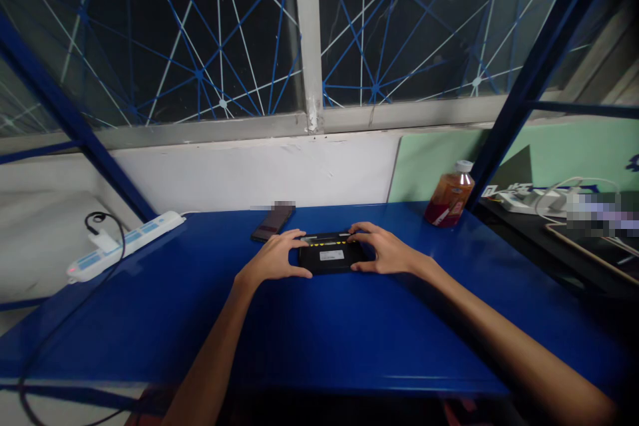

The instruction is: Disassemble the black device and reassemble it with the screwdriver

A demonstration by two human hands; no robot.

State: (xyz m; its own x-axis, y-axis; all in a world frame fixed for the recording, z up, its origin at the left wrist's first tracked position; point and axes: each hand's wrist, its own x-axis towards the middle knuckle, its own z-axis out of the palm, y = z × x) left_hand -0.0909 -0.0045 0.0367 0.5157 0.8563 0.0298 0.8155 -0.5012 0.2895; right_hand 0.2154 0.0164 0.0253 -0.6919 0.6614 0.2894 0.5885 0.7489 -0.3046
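A flat black rectangular device (330,263) with a white label and a row of yellow dots lies on the blue table, or just over it; I cannot tell which. Its exact kind is unclear. My left hand (274,256) grips the left end, thumb at the near edge and fingers at the far edge. On the right end, my right hand (384,249) holds it in the same way. Just beyond my left hand, a dark phone (273,221) lies flat on the table.
A white power strip (127,246) with a plugged-in black cable (74,306) lies at the left. At the back right stands a bottle of reddish drink (450,196). Blue metal posts (519,86) rise at both sides. The blue table's (319,346) near edge runs below my arms.
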